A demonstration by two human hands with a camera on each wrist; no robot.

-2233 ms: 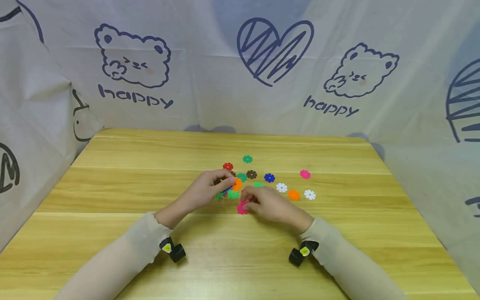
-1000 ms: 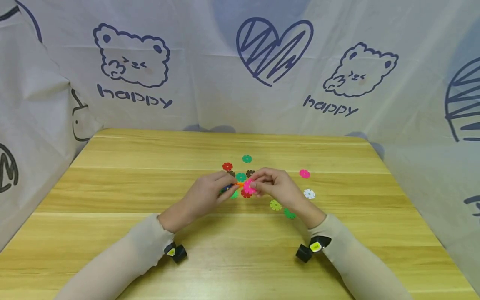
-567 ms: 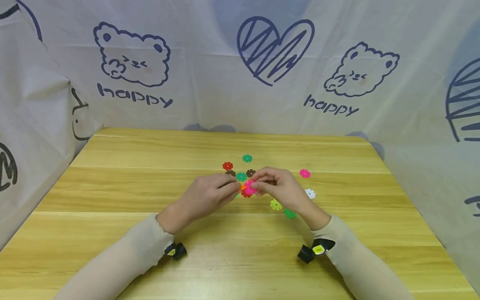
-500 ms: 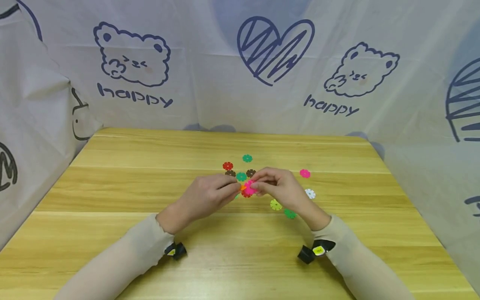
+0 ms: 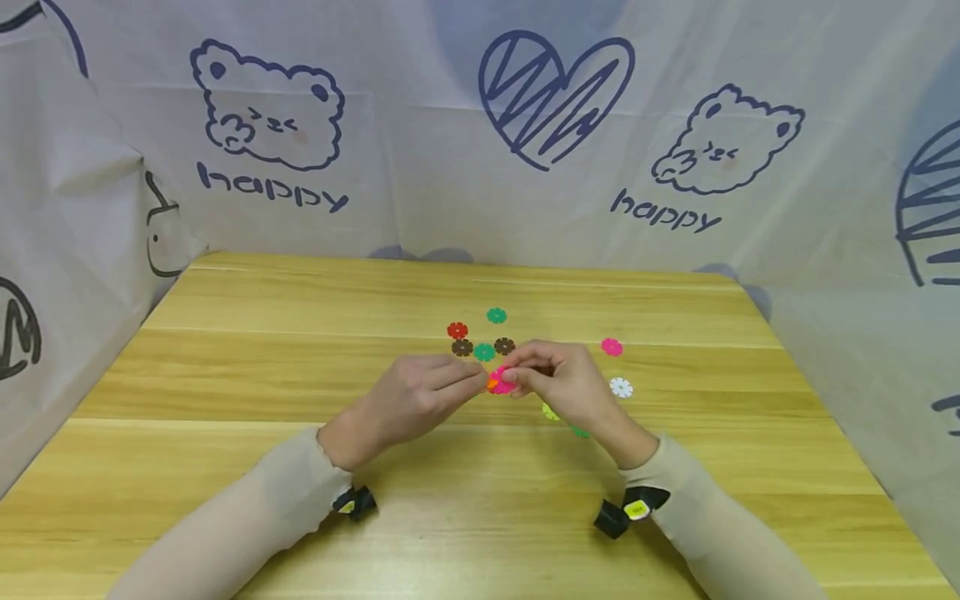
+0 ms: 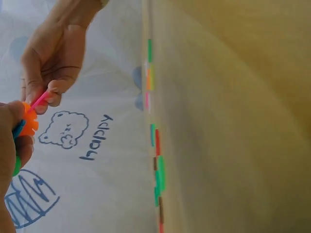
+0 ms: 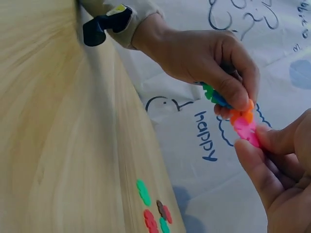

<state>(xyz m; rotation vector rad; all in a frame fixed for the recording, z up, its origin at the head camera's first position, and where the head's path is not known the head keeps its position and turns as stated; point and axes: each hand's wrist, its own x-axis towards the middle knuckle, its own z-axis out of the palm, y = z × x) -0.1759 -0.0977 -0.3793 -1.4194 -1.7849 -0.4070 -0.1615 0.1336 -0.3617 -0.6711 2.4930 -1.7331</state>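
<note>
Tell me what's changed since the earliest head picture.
The right hand carried the pink plastic notched disc away from the person to meet the orange plastic notched disc in the left hand, which shifted slightly right. Neither hand visibly let go of anything. The far red plastic disc and rightmost white plastic disc stayed on the wooden table.

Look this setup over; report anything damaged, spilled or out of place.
Nothing looks damaged or spilled. The orange notched disc in the left hand and pink notched disc in the right hand appear whole where visible. Only the backdrop cloth, creased at left, looks untidy.
</note>
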